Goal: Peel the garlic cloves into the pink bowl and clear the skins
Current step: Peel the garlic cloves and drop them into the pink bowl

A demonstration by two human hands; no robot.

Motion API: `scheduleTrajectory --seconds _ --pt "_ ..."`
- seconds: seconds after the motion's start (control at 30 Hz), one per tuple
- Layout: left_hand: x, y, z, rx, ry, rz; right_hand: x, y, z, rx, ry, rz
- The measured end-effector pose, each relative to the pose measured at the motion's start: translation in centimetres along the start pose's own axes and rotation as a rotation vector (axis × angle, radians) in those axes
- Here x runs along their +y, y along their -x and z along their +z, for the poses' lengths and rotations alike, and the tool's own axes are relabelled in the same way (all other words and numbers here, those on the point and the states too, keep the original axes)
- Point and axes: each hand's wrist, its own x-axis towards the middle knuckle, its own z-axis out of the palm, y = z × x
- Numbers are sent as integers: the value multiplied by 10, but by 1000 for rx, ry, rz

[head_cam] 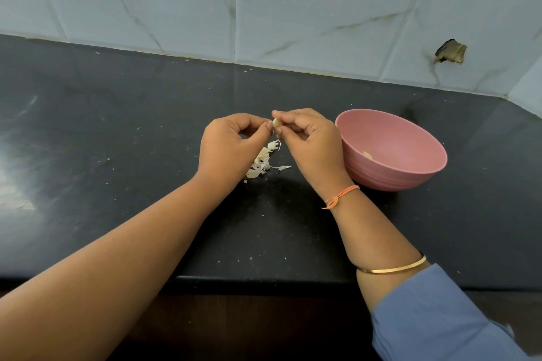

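A small pale garlic clove [276, 123] is held above the dark counter between both hands. My right hand [308, 143] pinches it between thumb and forefinger. My left hand [228, 146] has its curled fingertips at the clove's left side, touching it. A pile of white garlic skins [264, 161] lies on the counter below and between the hands, partly hidden by the left hand. The pink bowl [410, 141] stands just right of my right hand, with one peeled clove [367, 154] inside.
The black stone counter [117, 141] runs to a grey tiled wall [264, 9] at the back, which has a broken hole [450, 51] at the right. The counter's front edge [264, 281] is near me. Small crumbs dot the surface.
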Motion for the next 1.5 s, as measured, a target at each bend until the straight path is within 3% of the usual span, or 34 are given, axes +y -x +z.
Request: scheduleTrajectory --seconds 0.37,0.77,0.97,1.27,1.5 --pt "-1 -2 1 24 -8 -35 -3 2 2 -35 2 77" --pt "-1 -2 0 78 -28 -166 -13 0 -3 -74 -484 336" --pt "-1 -3 -1 80 -40 -144 -15 2 -6 -91 -449 339" --pt "1 0 1 20 48 -75 -8 1 -2 -36 -178 203" --pt "-2 -1 1 19 19 -46 -7 0 -4 -51 -174 171"
